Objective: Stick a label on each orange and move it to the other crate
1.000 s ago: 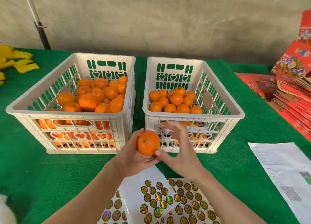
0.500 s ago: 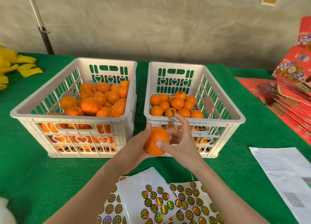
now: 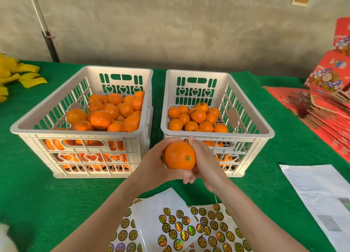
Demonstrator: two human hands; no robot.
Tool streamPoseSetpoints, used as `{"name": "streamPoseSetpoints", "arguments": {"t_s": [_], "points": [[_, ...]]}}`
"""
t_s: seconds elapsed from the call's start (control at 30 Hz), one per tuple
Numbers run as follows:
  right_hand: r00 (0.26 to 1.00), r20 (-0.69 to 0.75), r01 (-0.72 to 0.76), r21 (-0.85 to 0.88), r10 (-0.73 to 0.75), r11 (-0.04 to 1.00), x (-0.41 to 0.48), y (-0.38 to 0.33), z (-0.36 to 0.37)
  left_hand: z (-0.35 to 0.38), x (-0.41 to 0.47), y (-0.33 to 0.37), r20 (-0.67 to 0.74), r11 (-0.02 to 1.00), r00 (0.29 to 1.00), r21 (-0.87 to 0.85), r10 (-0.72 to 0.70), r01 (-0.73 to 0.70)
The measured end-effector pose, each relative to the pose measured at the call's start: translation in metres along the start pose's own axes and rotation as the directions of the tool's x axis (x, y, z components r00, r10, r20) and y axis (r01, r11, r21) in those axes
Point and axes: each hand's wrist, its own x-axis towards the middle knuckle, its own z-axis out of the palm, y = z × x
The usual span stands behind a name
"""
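**Orange raised and turned, both hands now round it**

Above the label sheets (image 3: 189, 225) on the counter (image 3: 37, 195), the left hand (image 3: 151, 162) cups the orange (image 3: 180, 155) from below; the right hand (image 3: 204, 161), which touched it only with fingertips a second ago, now wraps its far side; the fruit has risen and rolled stem-end towards the camera, just before the right crate (image 3: 246, 136); probably the label is being pressed on; the label itself is hidden behind the fruit, save a doubtful glint on top.

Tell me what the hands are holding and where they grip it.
One orange, held in both hands: the left hand wraps its left side, the right hand grips its right side.
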Motion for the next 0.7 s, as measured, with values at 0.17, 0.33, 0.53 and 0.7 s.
{"name": "streamPoseSetpoints", "arguments": {"t_s": [0.17, 0.33, 0.53, 0.7], "points": [[0.903, -0.239, 0.352, -0.068, -0.358, 0.934, -0.004, -0.003, -0.014, 0.012, -0.001, 0.002, -0.067, 0.864, 0.919, -0.372, -0.39, 0.339], [0.969, -0.061, 0.248, 0.162, -0.241, 0.955, -0.02, -0.002, 0.0, 0.015, 0.004, 0.007, 0.043, 0.67, 0.912, -0.665, -0.407, 0.33], [0.946, -0.082, 0.317, 0.007, -0.315, 0.949, -0.024, -0.001, 0.006, 0.017, 0.006, 0.006, 0.036, 0.626, 0.896, -0.703, -0.443, 0.338], [0.906, -0.095, 0.392, -0.176, -0.412, 0.903, -0.021, 0.001, 0.009, 0.018, 0.005, 0.009, 0.034, 0.607, 0.891, -0.721, -0.452, 0.335]]}}
